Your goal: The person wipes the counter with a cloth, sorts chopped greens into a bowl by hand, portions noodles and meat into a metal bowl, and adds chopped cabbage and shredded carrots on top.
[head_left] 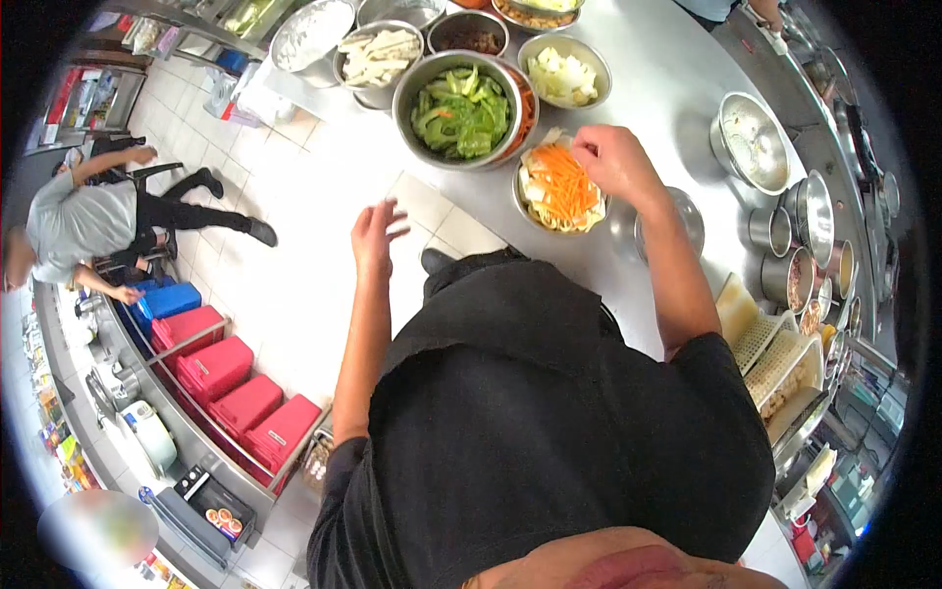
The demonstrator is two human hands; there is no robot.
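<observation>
Shredded carrot [564,187] lies heaped on pale shredded vegetables in a metal bowl [526,208] at the counter's edge. My right hand [620,165] is over this bowl's right side, fingers curled together; what they hold, if anything, is hidden. Away from the counter, above the floor, my left hand [377,238] has its fingers apart and holds nothing. Beyond the carrot bowl stands a large metal bowl [400,116] of cut green leafy vegetables [466,113], partly covering more carrot shreds [526,106]. A bowl of pale chopped cabbage [561,79] is beside it.
Pale strips [378,57] fill another bowl at the back left. On the right of the steel counter [653,79] are a large metal bowl [751,142], several pots and plastic baskets [775,363]. Red bins [285,432] and a co-worker [88,216] are at left.
</observation>
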